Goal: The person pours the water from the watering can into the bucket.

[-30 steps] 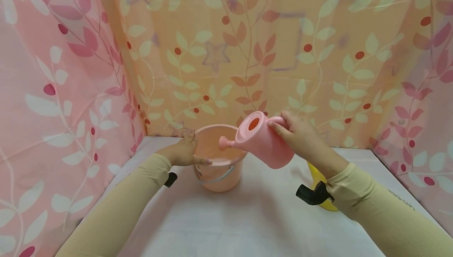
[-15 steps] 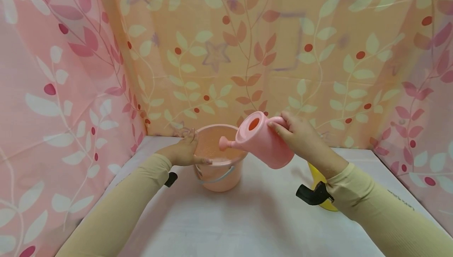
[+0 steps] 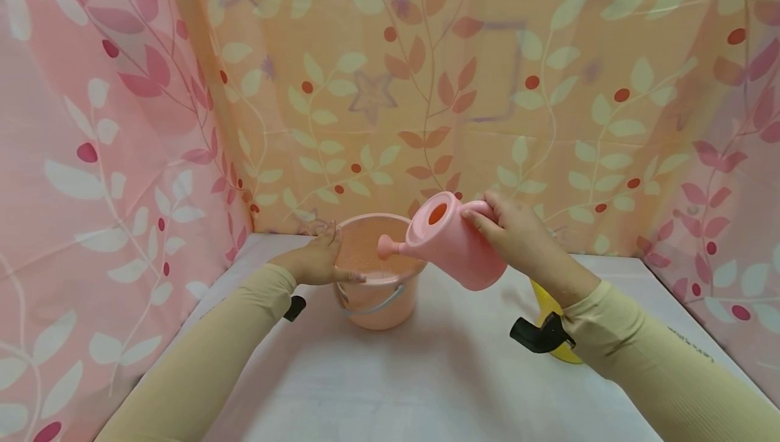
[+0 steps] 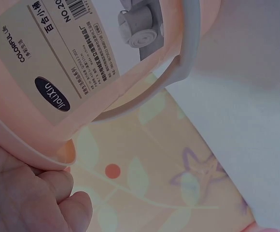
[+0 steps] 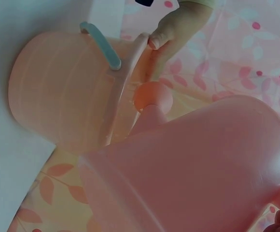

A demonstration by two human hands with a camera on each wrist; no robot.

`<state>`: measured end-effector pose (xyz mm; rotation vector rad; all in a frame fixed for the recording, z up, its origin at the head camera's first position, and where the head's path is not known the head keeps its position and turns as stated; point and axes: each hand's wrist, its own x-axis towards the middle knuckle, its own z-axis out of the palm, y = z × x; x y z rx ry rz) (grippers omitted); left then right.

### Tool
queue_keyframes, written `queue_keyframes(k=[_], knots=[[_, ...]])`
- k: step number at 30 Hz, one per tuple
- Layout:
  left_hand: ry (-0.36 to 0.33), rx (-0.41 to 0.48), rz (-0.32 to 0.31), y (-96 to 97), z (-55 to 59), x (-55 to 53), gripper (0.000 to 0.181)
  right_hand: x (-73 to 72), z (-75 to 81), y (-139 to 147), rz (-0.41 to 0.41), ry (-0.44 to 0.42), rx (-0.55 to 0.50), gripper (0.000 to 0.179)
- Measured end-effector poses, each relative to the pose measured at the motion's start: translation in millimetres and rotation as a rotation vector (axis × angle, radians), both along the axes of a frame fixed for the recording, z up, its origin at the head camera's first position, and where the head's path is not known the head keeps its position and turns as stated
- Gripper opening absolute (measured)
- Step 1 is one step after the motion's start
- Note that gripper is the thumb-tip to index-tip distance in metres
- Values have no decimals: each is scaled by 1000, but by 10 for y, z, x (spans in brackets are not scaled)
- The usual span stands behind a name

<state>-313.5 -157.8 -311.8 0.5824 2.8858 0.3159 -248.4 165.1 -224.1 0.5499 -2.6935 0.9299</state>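
The glossy pink plastic watering can [image 3: 466, 252] was held in the air, tilted, its round sprinkler head [image 3: 385, 246] inside the mouth of a peach plastic bucket [image 3: 380, 319]. The right hand [image 3: 518, 229] had its fingers clamped round the can's looped handle [image 3: 480, 208], with the thumb lying over the top. The left hand [image 3: 317, 262] rested on the bucket's rim, thumb and fingers spread apart, the thumb across the near edge.

The bucket stood upright on the white desk [image 3: 451, 388], its blue-grey handle [image 5: 101, 46] hanging low at the front. A yellow thing [image 3: 544, 298] stood partly hidden behind the right wrist.

The can looked thin-walled and stiff, so probably light when drained but nose-heavy with water in it (how much it contained I could not tell). Its smooth body would likely turn slippery once wet, which made the loop the surest place to take hold; the narrow spout seemed the weakest part and a poor grip. The bucket, also seemingly light and a little springy at the lip, looked best steadied by the rim, where the left hand lay.
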Motion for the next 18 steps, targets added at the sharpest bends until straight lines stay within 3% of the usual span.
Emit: queue_keyframes(k=[18], knots=[[2,5,3,-16,-26,-35,128,4,15,-11,2,0,6,27]])
